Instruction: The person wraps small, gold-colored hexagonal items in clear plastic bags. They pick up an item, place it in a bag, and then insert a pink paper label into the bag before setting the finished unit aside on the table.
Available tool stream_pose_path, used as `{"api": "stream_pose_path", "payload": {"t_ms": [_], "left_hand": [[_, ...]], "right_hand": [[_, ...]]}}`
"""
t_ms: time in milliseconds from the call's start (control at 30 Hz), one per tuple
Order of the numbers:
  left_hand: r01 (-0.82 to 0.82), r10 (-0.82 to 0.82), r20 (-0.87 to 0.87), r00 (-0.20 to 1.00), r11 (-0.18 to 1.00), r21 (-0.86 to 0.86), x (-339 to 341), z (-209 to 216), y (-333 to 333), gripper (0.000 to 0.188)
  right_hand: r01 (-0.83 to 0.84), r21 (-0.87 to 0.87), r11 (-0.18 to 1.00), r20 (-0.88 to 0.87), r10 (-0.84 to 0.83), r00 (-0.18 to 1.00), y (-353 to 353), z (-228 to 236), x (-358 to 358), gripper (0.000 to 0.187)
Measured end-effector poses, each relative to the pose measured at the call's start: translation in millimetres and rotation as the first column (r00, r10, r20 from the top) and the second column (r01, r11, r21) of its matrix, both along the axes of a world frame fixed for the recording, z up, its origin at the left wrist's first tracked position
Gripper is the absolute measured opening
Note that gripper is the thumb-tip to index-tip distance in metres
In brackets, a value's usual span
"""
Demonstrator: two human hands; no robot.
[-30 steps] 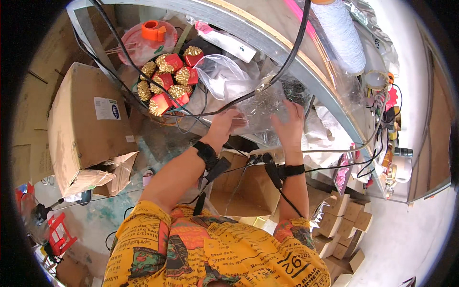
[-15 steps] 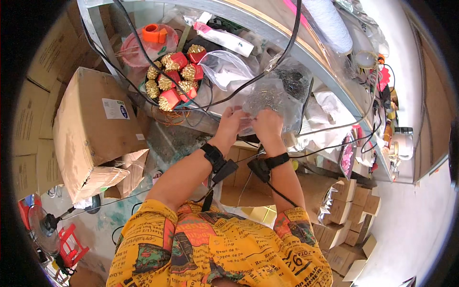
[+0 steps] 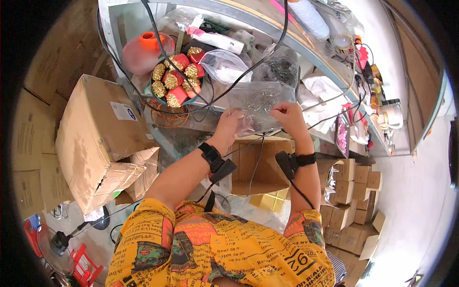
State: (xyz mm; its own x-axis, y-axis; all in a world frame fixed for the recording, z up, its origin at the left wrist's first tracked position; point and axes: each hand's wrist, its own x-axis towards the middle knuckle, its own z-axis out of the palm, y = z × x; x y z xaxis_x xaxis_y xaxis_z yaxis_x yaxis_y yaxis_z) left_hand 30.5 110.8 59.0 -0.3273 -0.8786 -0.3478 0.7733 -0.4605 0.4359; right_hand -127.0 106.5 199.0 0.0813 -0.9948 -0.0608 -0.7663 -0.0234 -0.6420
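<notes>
Both hands gripping clear plastic bag (image 3: pixel 258 107) of small metal parts, at near edge of cluttered workbench (image 3: pixel 315 52). Left hand (image 3: pixel 229 125) pinching left lower edge; right hand (image 3: pixel 285 115) pinching right side. Bag looking soft, slippery, bottom-heavy; likely sagging. Best holding by edges, supporting underneath. Bowl of gold and red ornaments (image 3: pixel 176 79) sitting toward left end.

Your left hand (image 3: pixel 229 125) and right hand (image 3: pixel 286 115) pinch the near edge of a clear plastic bag (image 3: pixel 258 103) of small metal parts, flat on the bench with another clear bag (image 3: pixel 224 66) just behind it. To your left a big brown carton (image 3: pixel 95 138) with a white label (image 3: pixel 123 111) leans by the bench, and an open brown box (image 3: pixel 258 167) sits under your wrists. Small tan cartons (image 3: pixel 354 191) are stacked at your right.
</notes>
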Motion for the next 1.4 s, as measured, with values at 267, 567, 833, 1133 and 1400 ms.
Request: {"api": "stream_pose_path", "payload": {"t_ms": [267,567,833,1133,1400], "left_hand": [[0.045,-0.041,0.070,0.997,0.998,-0.053,16,18,30,0.025],[0.129,-0.127,0.027,0.992,0.988,-0.084,13,13,45,0.025],[0.084,-0.078,0.113,0.991,0.995,-0.050,8,23,57,0.017],[0.140,-0.138,0.041,0.990,0.988,-0.060,-7,35,44,0.030],[0.161,-0.158,0.045,0.986,0.985,-0.063,-40,46,29,0.035]], "right_hand": [[-0.209,0.062,0.976,-0.261,0.218,0.940,38,-9,32,0.026],[-0.205,0.081,0.975,-0.383,0.221,0.897,55,-14,32,0.028],[-0.261,0.066,0.963,-0.486,0.259,0.834,72,-20,36,0.028],[-0.305,-0.021,0.952,-0.162,0.298,0.941,47,34,-12,0.022],[-0.263,-0.045,0.964,-0.163,0.253,0.954,26,38,-65,0.022]]}}
